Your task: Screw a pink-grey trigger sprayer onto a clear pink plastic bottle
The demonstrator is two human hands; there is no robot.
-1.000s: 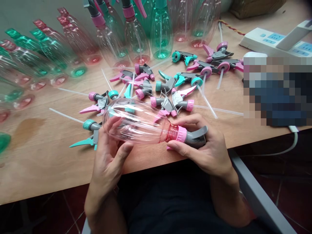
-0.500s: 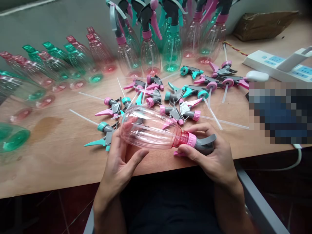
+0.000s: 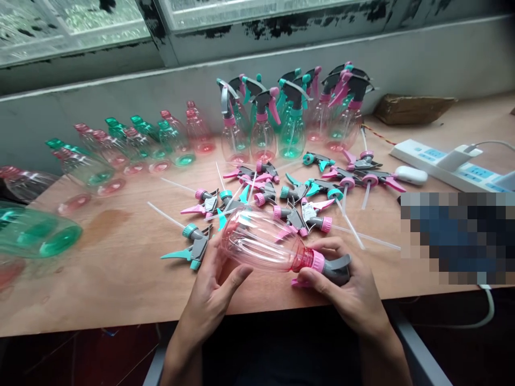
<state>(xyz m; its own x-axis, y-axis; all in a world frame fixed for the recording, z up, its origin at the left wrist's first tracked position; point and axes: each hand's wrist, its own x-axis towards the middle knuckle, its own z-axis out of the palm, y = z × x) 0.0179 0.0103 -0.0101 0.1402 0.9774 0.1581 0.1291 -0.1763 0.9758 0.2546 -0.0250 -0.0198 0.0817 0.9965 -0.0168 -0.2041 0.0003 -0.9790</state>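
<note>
A clear pink spray bottle [image 3: 261, 241] lies sideways between my hands over the table's front edge. My left hand [image 3: 219, 289] cups its base, with the thumb raised off the plastic. On the bottle's neck sits a trigger spray head [image 3: 337, 269] with a pink collar and grey body. My right hand [image 3: 341, 284] holds the head and collar, thumb below and fingers behind. Beyond the bottle lies a pile of loose spray heads [image 3: 295, 220] in pink, teal and grey, several with clear dip tubes. One teal and grey spray head [image 3: 196, 244] lies near my left hand.
Open-topped pink and green bottles [image 3: 177, 142] stand in rows at the left. Bottles with spray heads fitted [image 3: 293, 128] stand along the wall. At the right are a white power strip [image 3: 438, 161], a white rounded object [image 3: 410, 175], a blurred-out patch and a brown package [image 3: 414, 109].
The head view has tilted up, so the window shows and the table things sit lower. Both hands keep hold of the spray bottle in nearly the same pose.
</note>
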